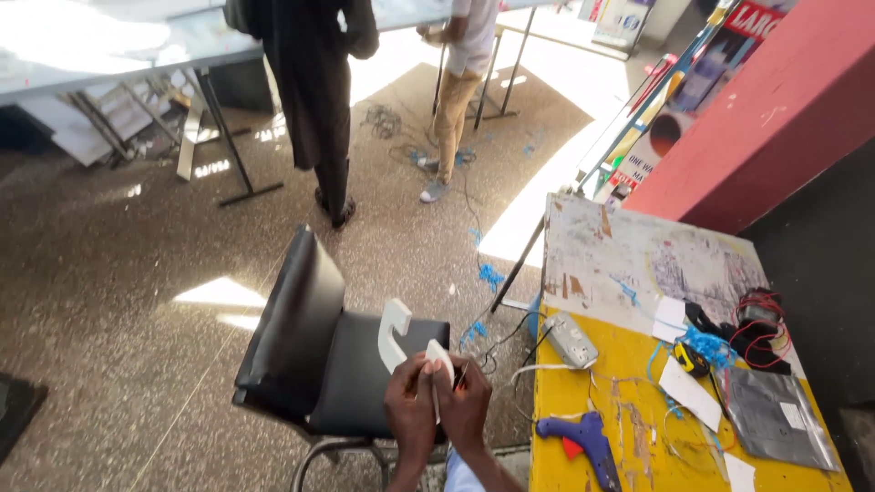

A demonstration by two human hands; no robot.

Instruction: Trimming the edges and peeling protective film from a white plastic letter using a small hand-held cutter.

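While the two hands work close together above the black chair [337, 355], the left hand [410, 410] and the right hand [467, 405] are both closed in a pinch on a white curved piece [398, 333], a hook-like shape of what looks like foam or plastic, holding its lower end between fingertips and thumbs so the rest stands up over the seat. A thin reddish thing shows at the right fingers, too small to make out. How far the work has got is hard to say from here: the piece looks cut to shape and clean-edged, so the shaping seems done, while the blue glue gun [588, 435] lies untouched on the bench, which suggests any sticking or wiring is still to come. That bench, a yellow table [629, 360] with a scuffed, paint-worn white end, carries a grey box-shaped device [571, 339], white paper scraps [688, 392], blue wire offcuts [706, 346], a tangle of red and black wires [761, 333] and a flat silver pouch [775, 415]. The floor is speckled brown terrazzo, with sun patches and blue snippets scattered about. Further off, two people stand at long tables, one in dark clothes [314, 91], one in tan trousers [451, 109], and a red wall [775, 109] rises beside the bench.
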